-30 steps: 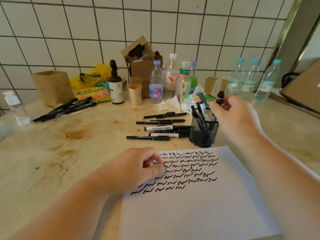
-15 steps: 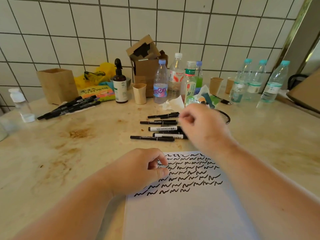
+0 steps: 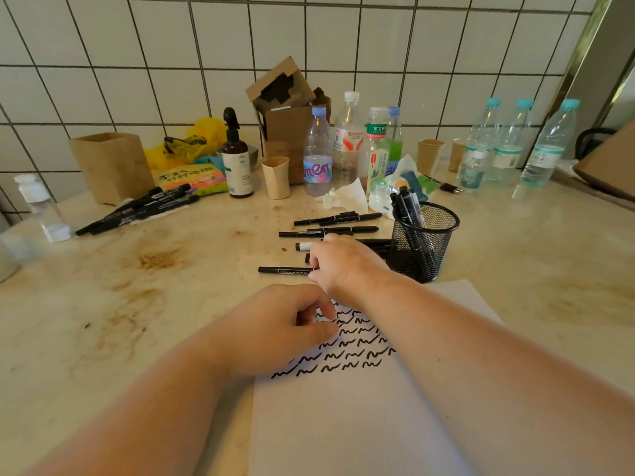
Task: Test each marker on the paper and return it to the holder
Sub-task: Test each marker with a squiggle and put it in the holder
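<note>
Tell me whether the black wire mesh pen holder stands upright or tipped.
Upright: the black wire mesh pen holder sits on its base, round rim uppermost, black markers standing inside.

Black markers [image 3: 330,231] lie beside mesh holder [image 3: 426,245]; paper [image 3: 343,424] perhaps half-scribbled.
</note>
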